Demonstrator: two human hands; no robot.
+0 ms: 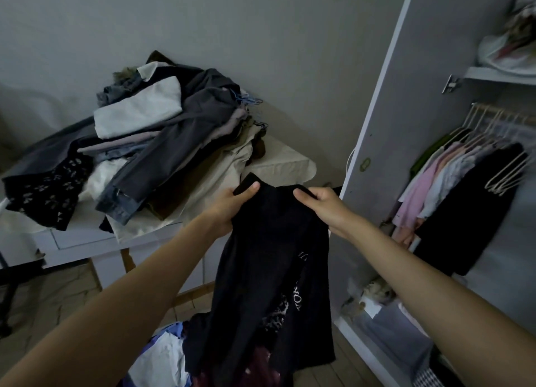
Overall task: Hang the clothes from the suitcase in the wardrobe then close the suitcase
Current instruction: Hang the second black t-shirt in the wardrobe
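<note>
Both forearms reach out; I hold a black garment (272, 259) up by its top edge.
Left hand (232, 209) and right hand (324, 206) each pinch it, beside the wardrobe (406, 125). Next, I judge, it needs one of the empty hangers (506, 180).

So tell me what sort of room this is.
Most likely a bedroom or dressing room at home. An open wardrobe has clothes on hangers along its rail, a table is heaped with a pile of clothes, and both hands hold up a black garment.
</note>
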